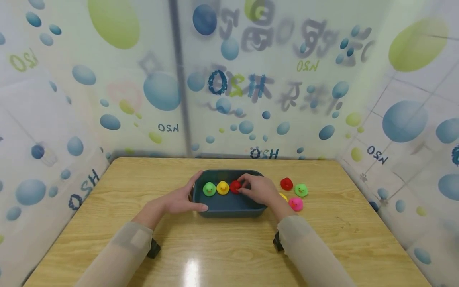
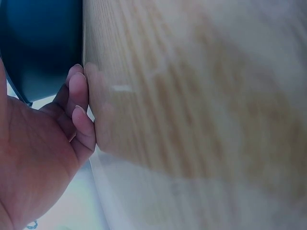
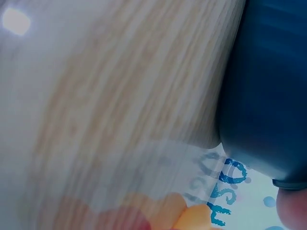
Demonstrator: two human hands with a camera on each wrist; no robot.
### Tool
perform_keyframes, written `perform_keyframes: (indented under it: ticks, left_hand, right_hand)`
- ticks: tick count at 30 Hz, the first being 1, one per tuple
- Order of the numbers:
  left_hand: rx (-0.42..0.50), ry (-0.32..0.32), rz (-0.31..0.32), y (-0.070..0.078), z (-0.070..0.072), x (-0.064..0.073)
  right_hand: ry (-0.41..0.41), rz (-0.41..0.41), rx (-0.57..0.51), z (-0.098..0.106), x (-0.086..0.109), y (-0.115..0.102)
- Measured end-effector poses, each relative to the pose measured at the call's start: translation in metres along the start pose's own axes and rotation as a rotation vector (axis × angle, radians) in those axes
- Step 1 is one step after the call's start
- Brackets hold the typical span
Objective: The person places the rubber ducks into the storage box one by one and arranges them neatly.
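A dark blue plastic bin (image 1: 229, 214) sits on the table. In it a green rubber duck (image 1: 209, 189), a yellow rubber duck (image 1: 223, 187) and a red rubber duck (image 1: 234, 186) stand in a row from left to right. My right hand (image 1: 259, 189) reaches over the right end of the bin and pinches the red duck between thumb and fingertips. Around the bin's left end, my left hand (image 1: 181, 200) holds it, the thumb along the front left and the index finger near the back corner. In the left wrist view, its other fingers (image 2: 79, 91) touch the tabletop.
Right of the bin on the wooden table (image 1: 222, 251) lie another red duck (image 1: 286, 183), a green duck (image 1: 301, 190), a pink duck (image 1: 295, 203) and a yellow duck (image 1: 283, 196) partly hidden by my right wrist. A patterned curtain (image 1: 229, 119) hangs behind the table.
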State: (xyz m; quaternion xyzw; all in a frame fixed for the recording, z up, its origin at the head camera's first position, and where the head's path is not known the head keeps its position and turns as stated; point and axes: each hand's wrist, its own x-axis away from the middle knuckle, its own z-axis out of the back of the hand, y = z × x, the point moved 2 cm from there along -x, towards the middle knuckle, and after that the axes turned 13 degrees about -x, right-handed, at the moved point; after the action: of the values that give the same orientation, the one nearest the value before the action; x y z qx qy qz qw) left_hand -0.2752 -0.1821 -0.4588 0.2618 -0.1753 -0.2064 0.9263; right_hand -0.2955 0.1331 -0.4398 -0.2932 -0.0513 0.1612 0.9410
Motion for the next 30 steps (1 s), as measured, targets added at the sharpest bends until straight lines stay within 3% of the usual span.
perform_keyframes:
  ticks: [30]
  left_hand:
    - [0.047, -0.005, -0.016, 0.0024, 0.0, 0.0006]
  right_hand:
    - [0.011, 0.023, -0.016, -0.0011, 0.0005, 0.0035]
